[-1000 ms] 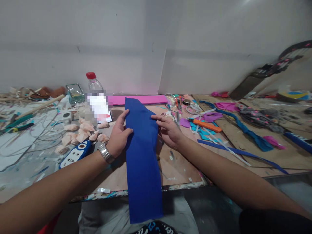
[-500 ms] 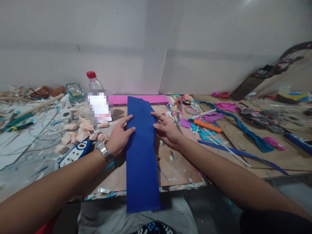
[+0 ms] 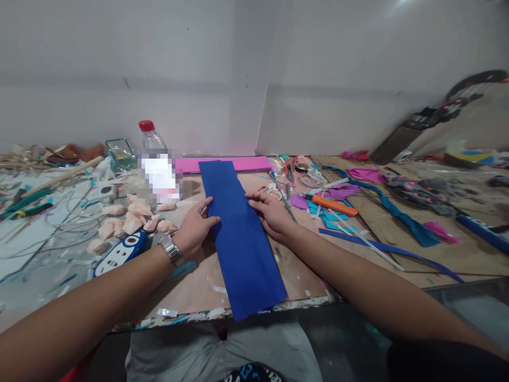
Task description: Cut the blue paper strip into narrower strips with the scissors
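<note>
A long folded strip of blue crepe paper (image 3: 243,239) lies slanted in front of me, its near end jutting over the table's front edge. My left hand (image 3: 195,227) holds its left edge, thumb on top and index finger along the side; a metal watch sits on that wrist. At the opposite edge, my right hand (image 3: 270,212) has thumb and fingertips closed on the paper. The other fingers of that hand are bent. Behind the far end of the strip lies a folded pink stack (image 3: 254,164), which looks like the same material.
Left of me are crumpled peach pieces (image 3: 135,217), a blue-and-white power strip (image 3: 121,253), a lit phone (image 3: 159,175), a bottle (image 3: 153,139) and green-handled pliers (image 3: 27,204). Rightward lie an orange cutter (image 3: 333,205), a narrow blue strip (image 3: 389,247) and coloured scraps.
The blue crepe paper has turned, its near end swinging right and away from me and its far end shifting left. Both hands stay on its edges, slightly lower in view.
</note>
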Tool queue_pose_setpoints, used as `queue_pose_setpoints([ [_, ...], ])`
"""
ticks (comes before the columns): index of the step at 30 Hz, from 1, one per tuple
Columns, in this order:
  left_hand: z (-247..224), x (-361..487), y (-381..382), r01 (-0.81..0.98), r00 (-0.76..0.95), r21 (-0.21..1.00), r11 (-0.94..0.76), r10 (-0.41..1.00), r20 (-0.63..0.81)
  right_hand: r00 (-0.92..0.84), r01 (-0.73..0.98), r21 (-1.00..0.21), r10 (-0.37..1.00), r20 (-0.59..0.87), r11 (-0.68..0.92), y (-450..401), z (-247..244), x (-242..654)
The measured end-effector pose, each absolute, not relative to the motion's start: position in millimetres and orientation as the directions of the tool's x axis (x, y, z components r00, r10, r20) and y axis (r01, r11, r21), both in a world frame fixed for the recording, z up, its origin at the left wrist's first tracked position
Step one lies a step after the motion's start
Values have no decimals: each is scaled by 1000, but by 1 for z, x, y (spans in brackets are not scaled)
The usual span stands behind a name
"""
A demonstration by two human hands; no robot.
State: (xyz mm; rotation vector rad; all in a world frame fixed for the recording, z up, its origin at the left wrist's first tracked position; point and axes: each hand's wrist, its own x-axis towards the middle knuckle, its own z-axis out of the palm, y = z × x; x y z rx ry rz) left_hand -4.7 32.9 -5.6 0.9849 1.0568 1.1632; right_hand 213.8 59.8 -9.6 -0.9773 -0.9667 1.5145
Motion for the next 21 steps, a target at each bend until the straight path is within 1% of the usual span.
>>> queue_pose_setpoints([
  [3,-6,-6,37,-218,30,969,115,993,-111,-100,-336,-935,991,-87,-116,63,-11,215],
  [6,-5,-6,36,-221,33,969,107,994,-103,-112,-365,-920,988,-105,-139,62,-8,215],
  [10,-1,-4,31,-214,76,972,98,994,-83,-182,-419,-881,971,-156,-220,59,-2,214],
  [15,2,-5,31,-175,76,981,80,995,-67,-251,-423,-852,944,-216,-307,56,0,215],
  [19,2,-7,31,-144,54,982,124,992,-117,-315,-397,-847,919,-237,-355,54,1,215],
  [21,3,-8,31,-128,34,980,155,988,-151,-313,-398,-855,925,-215,-333,53,1,214],
])
